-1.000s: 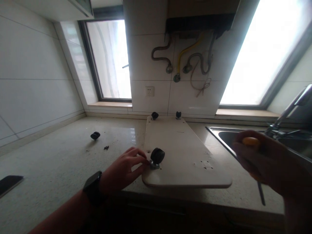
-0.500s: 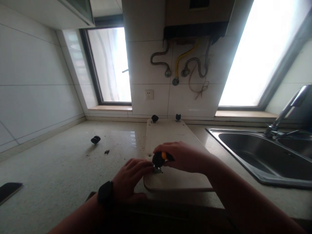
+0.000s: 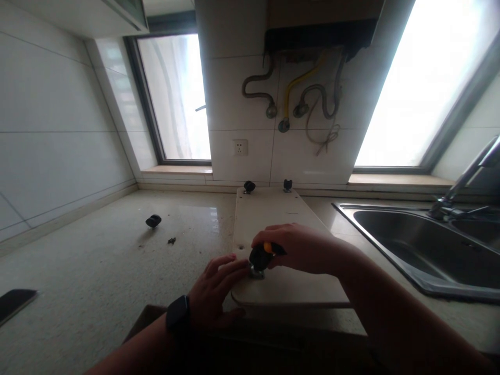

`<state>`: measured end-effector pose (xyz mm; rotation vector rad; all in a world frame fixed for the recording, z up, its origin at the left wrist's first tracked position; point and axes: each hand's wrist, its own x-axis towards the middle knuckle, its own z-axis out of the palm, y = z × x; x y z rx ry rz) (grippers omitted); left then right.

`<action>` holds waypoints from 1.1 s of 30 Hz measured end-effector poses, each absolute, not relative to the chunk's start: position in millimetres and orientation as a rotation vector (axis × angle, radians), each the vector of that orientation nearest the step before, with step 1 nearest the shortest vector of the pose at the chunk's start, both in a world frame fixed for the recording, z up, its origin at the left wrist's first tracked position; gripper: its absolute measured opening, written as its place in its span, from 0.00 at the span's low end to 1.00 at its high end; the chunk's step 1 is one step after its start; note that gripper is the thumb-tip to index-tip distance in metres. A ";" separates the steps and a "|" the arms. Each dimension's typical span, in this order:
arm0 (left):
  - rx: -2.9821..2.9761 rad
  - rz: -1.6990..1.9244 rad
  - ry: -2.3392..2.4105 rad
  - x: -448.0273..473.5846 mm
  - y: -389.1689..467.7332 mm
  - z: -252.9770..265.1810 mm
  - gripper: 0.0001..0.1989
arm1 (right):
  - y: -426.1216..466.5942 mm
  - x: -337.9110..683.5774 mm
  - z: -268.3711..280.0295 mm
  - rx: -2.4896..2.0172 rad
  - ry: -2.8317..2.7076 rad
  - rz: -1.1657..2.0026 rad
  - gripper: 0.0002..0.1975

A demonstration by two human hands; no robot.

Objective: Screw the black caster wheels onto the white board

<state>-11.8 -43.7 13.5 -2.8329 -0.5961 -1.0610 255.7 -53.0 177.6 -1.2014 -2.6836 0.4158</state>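
A pale board [image 3: 281,208] lies on the countertop, with its rounded corners toward me. At its near left corner stands a black caster wheel [image 3: 259,259] on a metal plate. My right hand [image 3: 300,248] is closed around a screwdriver [image 3: 275,249] with an orange and black handle, held beside this wheel; its tip is hidden. My left hand [image 3: 219,286], wearing a dark watch, has its fingers stretched out, with the fingertips at the plate's left side. Two more casters, a left one [image 3: 249,186] and a right one [image 3: 288,185], stand at the board's far end.
A loose caster [image 3: 153,221] and a small heap of screws [image 3: 172,240] lie on the countertop [image 3: 113,271] to the left. A dark flat object [image 3: 17,303] is at the left edge. The steel sink [image 3: 398,245] and its faucet [image 3: 461,187] are on the right.
The view has shifted slightly. My left forearm and watch sit a little farther right, and the left fingers are slightly more spread. Both hands stay at the near caster.
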 end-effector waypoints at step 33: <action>-2.759 -1.079 -0.559 -6.8 -44.3 20.2 0.35 | -54.5 249.5 178.2 -1.275 -2.656 0.418 0.19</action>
